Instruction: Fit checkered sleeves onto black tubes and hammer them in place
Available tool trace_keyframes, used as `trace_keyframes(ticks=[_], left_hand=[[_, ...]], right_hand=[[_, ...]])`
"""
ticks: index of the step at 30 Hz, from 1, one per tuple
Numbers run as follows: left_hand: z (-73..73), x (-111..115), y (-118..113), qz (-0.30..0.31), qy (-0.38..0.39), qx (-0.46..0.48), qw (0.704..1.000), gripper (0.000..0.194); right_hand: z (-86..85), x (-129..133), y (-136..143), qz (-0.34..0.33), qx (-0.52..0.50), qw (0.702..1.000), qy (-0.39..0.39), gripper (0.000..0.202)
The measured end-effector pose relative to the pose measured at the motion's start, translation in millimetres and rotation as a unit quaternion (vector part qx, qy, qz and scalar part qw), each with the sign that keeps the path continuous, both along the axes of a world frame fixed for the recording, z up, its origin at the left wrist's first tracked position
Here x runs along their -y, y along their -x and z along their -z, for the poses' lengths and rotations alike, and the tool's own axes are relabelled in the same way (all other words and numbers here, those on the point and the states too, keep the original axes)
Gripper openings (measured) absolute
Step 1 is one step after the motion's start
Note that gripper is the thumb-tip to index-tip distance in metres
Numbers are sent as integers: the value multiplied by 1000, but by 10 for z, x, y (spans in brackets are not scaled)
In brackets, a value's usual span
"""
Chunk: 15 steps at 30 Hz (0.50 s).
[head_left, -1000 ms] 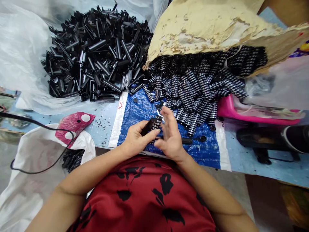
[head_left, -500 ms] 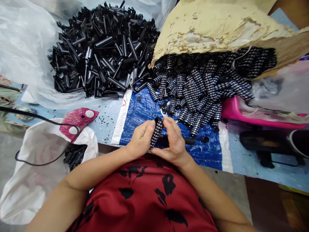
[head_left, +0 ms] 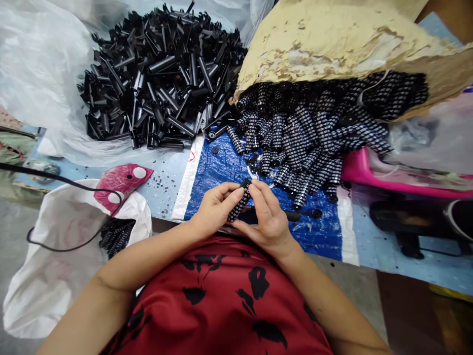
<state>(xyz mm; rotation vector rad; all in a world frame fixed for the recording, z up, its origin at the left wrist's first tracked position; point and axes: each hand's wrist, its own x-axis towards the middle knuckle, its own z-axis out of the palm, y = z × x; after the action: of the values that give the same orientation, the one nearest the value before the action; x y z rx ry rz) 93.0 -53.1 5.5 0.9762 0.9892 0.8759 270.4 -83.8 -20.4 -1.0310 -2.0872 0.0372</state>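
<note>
A black tube with rows of small white squares is held tilted between my two hands at the table's front edge. My left hand is closed on its left side, the thumb lying along it. From the right, my right hand grips the same tube, fingertips at its upper end and thumb near its lower end. Behind my right hand a dark rod-like tool lies on the blue sheet, partly hidden. Beyond my hands is a heap of similar patterned tubes.
A large pile of glossy black plastic parts lies on clear plastic at back left. A torn yellow sack spills the patterned tubes. A white bag hangs at left, a black cable crossing it. At right are a pink tray and a black machine.
The tube has tipped and turned slightly in my hands. My right fingertips have closed in on its upper end, and my left thumb now lies farther along it.
</note>
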Motion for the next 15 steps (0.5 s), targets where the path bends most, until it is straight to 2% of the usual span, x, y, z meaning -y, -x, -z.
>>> trace_keyframes(ticks=[3,5,6,8,9,10,11,13,15], left_hand=[[38,-73,58,43,97,50,993,52],[63,-110,98,60,164,86,981,56],[74,-127,128,61,174,92,979,56],[93,-162,231,49,107,55,992,52],[105,-184,309,36,34,4,999,47],[118,-210,404,22,-51,-68,996,42],[133,-239,510,11,-133,-155,979,37],[162,-305,729,20,-245,-327,913,30],[179,-372,907,70,-273,-446,850,26]], right_hand=[[14,-3,5,4,31,999,8,101],[12,-10,5,-6,18,999,35,107],[13,-10,-4,-13,7,999,51,111],[30,10,-50,-13,7,997,74,111],[49,31,-88,0,27,996,82,100],[72,58,-133,18,57,994,88,81],[97,89,-180,38,92,991,94,58],[129,143,-260,66,146,982,104,23],[108,163,-293,71,141,983,99,14]])
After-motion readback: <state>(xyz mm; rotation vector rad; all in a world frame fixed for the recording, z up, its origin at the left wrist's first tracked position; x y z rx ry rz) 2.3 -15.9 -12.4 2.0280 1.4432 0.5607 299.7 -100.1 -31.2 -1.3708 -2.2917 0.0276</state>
